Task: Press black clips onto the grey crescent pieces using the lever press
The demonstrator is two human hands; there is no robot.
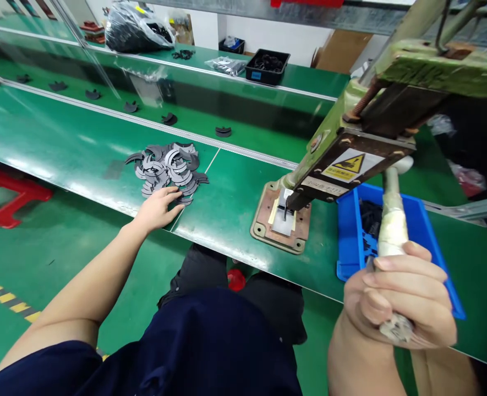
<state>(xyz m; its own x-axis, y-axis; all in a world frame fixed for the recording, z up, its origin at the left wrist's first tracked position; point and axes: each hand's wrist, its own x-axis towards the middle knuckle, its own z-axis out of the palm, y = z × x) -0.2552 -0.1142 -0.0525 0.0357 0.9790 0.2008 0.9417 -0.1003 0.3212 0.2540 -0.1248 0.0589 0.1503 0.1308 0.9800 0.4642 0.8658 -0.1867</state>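
Note:
My left hand rests at the near edge of a pile of grey curved pieces, its fingers apart and the tips touching the nearest ones. My right hand is wrapped round the taped lever handle of a green hand press. Between my hands stands the press's base plate, bolted to the bench. A small metal fixture with pale strips at its sides sits under the ram. Whether a piece lies in the fixture I cannot make out.
Right of the press stands a blue bin with dark parts inside. Curved dark pieces lie spaced in a row on the green strip beyond the rail. On the back shelf are a black tray and a bulging plastic bag.

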